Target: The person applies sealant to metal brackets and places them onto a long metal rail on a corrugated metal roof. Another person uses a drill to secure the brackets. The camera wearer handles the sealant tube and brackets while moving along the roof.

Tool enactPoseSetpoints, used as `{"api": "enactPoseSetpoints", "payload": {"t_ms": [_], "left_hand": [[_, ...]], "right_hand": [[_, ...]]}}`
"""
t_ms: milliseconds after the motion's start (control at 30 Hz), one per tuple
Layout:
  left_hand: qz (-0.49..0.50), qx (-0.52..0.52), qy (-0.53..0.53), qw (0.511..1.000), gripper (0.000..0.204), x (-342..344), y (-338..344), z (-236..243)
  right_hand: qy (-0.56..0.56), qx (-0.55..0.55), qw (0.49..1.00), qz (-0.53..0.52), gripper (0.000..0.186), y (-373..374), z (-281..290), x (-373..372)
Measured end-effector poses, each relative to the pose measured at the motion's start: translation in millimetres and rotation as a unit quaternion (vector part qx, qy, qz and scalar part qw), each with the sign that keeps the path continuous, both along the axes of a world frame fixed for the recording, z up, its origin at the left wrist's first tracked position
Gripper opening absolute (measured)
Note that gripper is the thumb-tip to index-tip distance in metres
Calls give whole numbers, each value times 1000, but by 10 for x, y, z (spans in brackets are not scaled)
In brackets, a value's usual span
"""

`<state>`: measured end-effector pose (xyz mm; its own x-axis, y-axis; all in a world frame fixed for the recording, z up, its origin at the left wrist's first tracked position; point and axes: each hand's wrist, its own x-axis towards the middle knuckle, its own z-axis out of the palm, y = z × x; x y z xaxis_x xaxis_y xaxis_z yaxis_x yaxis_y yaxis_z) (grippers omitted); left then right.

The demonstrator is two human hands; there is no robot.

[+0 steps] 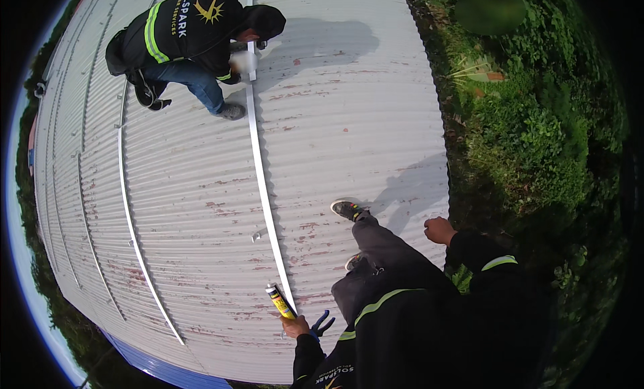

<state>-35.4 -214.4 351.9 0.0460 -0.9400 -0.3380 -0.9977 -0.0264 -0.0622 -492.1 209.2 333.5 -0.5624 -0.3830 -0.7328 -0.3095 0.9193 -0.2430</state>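
Note:
My left hand (295,326) is wrapped around the lower end of a yellow and black sealant cartridge (280,302), which tilts up and to the left. A blue forked handle (323,324) sticks out beside that hand; whether it belongs to the cartridge's holder or is a separate tool, I cannot tell. Just beyond the cartridge ends a long pale metal rail (263,187), lying on the corrugated roof. Out to the right, near the roof's edge, my right hand (439,230) is closed with its fingers curled; what they hold, if anything, is hidden.
A co-worker (181,36) crouches at the far end of the rail, hands close to it. More rails (127,187) run along the roof (194,154) to the left. A small metal bracket (256,237) sits beside the near rail. Past the right roof edge, greenery (537,140) lies below.

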Motion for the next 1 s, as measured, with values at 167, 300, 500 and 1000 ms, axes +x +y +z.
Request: {"api": "enactPoseSetpoints", "payload": {"t_ms": [167, 300, 500, 1000], "left_hand": [[-34, -11, 4, 999, 64, -584, -364, 194], [-38, -35, 104, 993, 63, -1158, -626, 135], [-64, -78, 271, 957, 49, -1810, -684, 80], [54, 21, -24, 998, 55, -2085, -261, -509]], "right_hand": [[13, -48, 997, -59, 29, -23, 41, 22], [21, -72, 993, -88, 34, -59, 32, -260], [31, -77, 984, -156, 33, 52, 296, -803], [-25, -67, 981, -183, 34, -312, 338, -2313]]}}
